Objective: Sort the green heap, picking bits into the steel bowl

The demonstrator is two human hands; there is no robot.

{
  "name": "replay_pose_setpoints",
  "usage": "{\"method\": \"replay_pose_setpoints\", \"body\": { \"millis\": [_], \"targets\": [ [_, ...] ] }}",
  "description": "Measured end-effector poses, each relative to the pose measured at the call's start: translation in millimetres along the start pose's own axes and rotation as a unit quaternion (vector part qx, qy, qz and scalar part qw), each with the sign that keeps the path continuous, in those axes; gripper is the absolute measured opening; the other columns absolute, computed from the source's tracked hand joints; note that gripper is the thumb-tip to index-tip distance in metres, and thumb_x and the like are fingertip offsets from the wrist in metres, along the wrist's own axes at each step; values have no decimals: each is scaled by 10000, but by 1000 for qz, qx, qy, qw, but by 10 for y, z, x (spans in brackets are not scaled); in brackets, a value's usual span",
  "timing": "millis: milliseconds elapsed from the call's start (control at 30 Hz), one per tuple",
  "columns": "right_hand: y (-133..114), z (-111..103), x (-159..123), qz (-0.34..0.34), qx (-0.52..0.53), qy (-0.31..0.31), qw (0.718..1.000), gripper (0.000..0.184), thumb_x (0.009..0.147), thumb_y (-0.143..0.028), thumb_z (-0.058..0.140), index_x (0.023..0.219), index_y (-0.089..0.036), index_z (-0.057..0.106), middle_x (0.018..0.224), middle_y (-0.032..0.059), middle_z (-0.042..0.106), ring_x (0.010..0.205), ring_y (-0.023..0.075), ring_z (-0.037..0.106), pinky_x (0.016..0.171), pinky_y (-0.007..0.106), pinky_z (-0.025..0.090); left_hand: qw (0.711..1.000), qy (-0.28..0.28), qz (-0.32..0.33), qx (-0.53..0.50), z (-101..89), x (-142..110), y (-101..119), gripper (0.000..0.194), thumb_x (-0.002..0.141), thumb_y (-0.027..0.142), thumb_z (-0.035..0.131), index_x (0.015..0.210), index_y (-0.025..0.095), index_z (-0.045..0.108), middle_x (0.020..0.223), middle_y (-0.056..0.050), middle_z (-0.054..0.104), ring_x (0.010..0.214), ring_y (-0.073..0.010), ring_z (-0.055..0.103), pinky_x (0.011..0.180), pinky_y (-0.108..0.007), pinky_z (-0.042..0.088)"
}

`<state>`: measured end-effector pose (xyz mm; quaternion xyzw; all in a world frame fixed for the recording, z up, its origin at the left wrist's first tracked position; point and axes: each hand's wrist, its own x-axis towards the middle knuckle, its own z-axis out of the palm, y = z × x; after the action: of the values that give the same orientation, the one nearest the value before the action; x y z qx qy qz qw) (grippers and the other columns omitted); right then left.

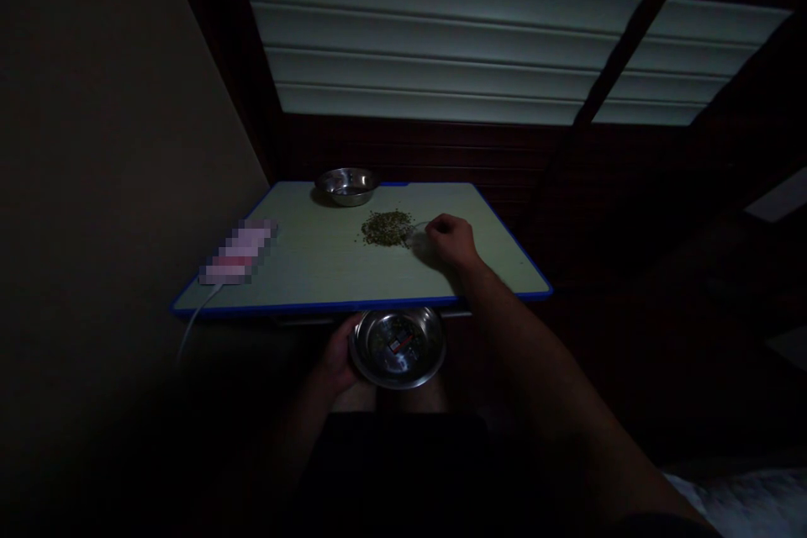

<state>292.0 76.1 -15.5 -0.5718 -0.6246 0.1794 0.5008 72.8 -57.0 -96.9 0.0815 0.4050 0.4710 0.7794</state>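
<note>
My left hand (341,357) is closed on the rim of a shiny steel bowl (362,366), held above my lap just below the table's front edge. A small patterned or reflected patch shows in its bottom. Over the table, my right hand (451,239) is closed, fingers pinched on a thin see-through piece (417,237) whose exact kind is too dim to tell. That piece touches the right side of a loose pile of small greenish grains or beans (386,228).
A second steel bowl (349,187) stands at the back left of the pale, blue-edged table (315,269). A blurred pinkish phone-like thing (238,252) with a white cable (197,315) lies on the left. A wall (126,143) rises at left; slatted panels (429,50) stand behind.
</note>
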Motion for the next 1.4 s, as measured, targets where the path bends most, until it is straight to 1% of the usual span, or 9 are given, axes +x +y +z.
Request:
{"method": "replay_pose_setpoints", "body": {
  "millis": [200, 467, 600, 733, 833, 967, 1067, 1233, 1400],
  "targets": [
    [5, -15, 1, 10, -26, 9, 1000, 150, 660, -238, 526, 674, -173, 661, 659, 1, 646, 677, 149, 575, 705, 275, 450, 1000, 4, -7, -13, -25, 30, -2, 199, 875, 248, 560, 854, 120, 712, 760, -70, 763, 726, -207, 714, 775, -344, 558],
    [-1, -7, -9, 15, -15, -23, 1000, 156, 652, -238, 535, 680, -167, 671, 666, 4, 653, 677, 152, 580, 693, 270, 451, 1000, 7, 5, -13, -36, 34, -12, 175, 855, 241, 581, 861, 128, 714, 750, -62, 760, 718, -208, 712, 788, -351, 555],
    [-28, -16, -24, 12, -12, -31, 999, 169, 646, -247, 536, 680, -160, 677, 648, 4, 646, 658, 150, 570, 676, 270, 444, 1000, 10, 5, -6, -21, 22, -10, 190, 868, 238, 563, 865, 120, 712, 754, -67, 760, 723, -209, 714, 794, -352, 552],
    [-34, -21, -28, 11, -22, -29, 999, 167, 646, -252, 533, 667, -165, 674, 637, 1, 640, 663, 151, 567, 665, 264, 440, 1000, 12, 8, -5, -19, 22, -10, 207, 882, 236, 543, 846, 120, 710, 746, -64, 761, 702, -199, 711, 761, -341, 557],
    [-20, -23, -19, 10, -38, -25, 999, 162, 648, -245, 539, 673, -164, 678, 656, 7, 649, 673, 157, 577, 683, 274, 444, 1000, 5, 9, -8, -22, 22, -11, 193, 873, 235, 557, 862, 120, 713, 754, -63, 763, 710, -199, 712, 769, -340, 555],
    [-9, -25, -9, 19, -59, 3, 998, 182, 666, -243, 530, 696, -164, 691, 687, 20, 661, 693, 166, 590, 708, 286, 455, 1000, 20, 12, -9, -17, 18, -12, 186, 869, 231, 559, 853, 121, 709, 728, -65, 758, 703, -207, 711, 759, -344, 551],
    [-18, -24, -8, 23, -55, 11, 998, 187, 671, -241, 525, 701, -165, 693, 690, 22, 664, 695, 166, 593, 714, 285, 459, 1000, 24, 11, -9, -8, 12, -11, 188, 871, 225, 549, 837, 127, 706, 708, -62, 753, 687, -206, 707, 760, -347, 549],
    [-19, -13, -7, 17, -37, 3, 999, 164, 667, -238, 537, 694, -173, 685, 681, 9, 667, 695, 155, 591, 711, 271, 458, 1000, 14, -1, -5, 5, 1, -1, 202, 870, 237, 546, 861, 123, 712, 737, -73, 758, 737, -226, 713, 803, -375, 543],
    [18, 3, -1, 13, -16, -24, 1000, 152, 665, -241, 545, 691, -170, 677, 673, 2, 667, 674, 148, 590, 682, 262, 450, 1000, 11, 13, -6, 0, 5, -1, 182, 864, 216, 552, 840, 132, 711, 739, -61, 758, 702, -206, 709, 779, -345, 549]
  ]
}}
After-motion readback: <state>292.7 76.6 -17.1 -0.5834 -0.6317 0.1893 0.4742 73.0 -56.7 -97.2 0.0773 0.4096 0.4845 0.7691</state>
